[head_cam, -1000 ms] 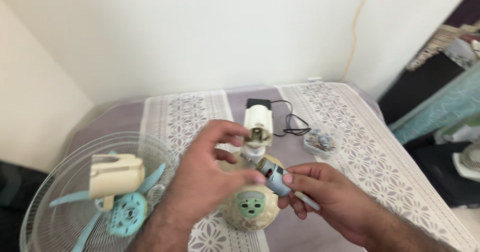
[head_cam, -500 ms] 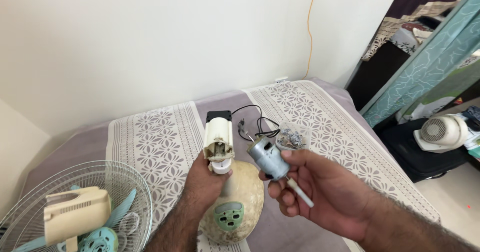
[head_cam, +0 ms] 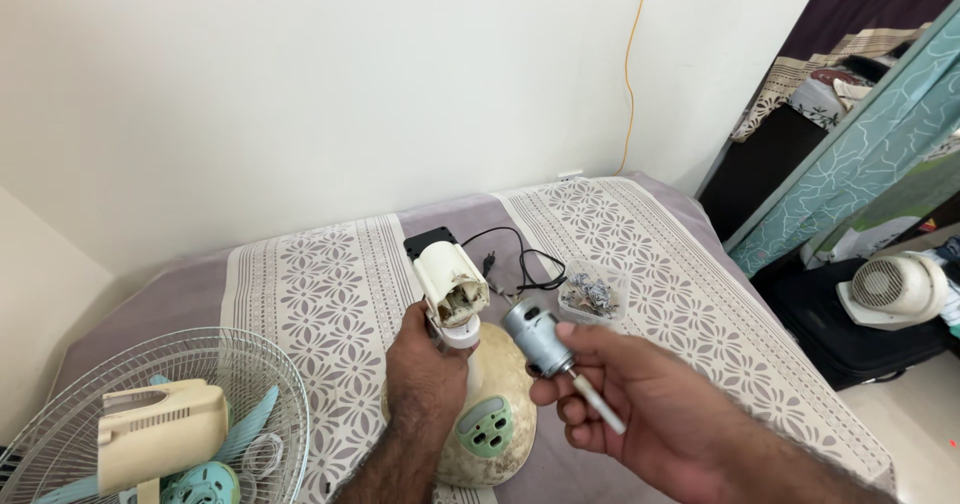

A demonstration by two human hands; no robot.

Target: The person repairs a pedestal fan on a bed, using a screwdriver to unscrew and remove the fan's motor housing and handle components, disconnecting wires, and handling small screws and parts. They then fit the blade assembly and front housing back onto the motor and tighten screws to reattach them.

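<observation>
My left hand (head_cam: 425, 369) grips the neck of a cream fan stand, holding its open motor housing (head_cam: 450, 282) upright above the round cream base (head_cam: 495, 419) with green buttons. My right hand (head_cam: 640, 404) holds a small silver cylindrical motor (head_cam: 532, 332) by its white shaft (head_cam: 597, 404), just right of the housing and apart from it. The housing's open end faces the motor.
A wire fan guard (head_cam: 150, 414) with a cream cover (head_cam: 160, 429) and teal blades (head_cam: 215, 469) lies at the lower left. A black cord (head_cam: 520, 254) and a clear tray of small metal parts (head_cam: 592, 294) sit on the patterned cloth (head_cam: 320, 284). A small white fan (head_cam: 895, 289) stands on the floor at right.
The motor has come away from the housing and moved to the right in my right hand. My left hand has raised the housing. The view has shifted rightward.
</observation>
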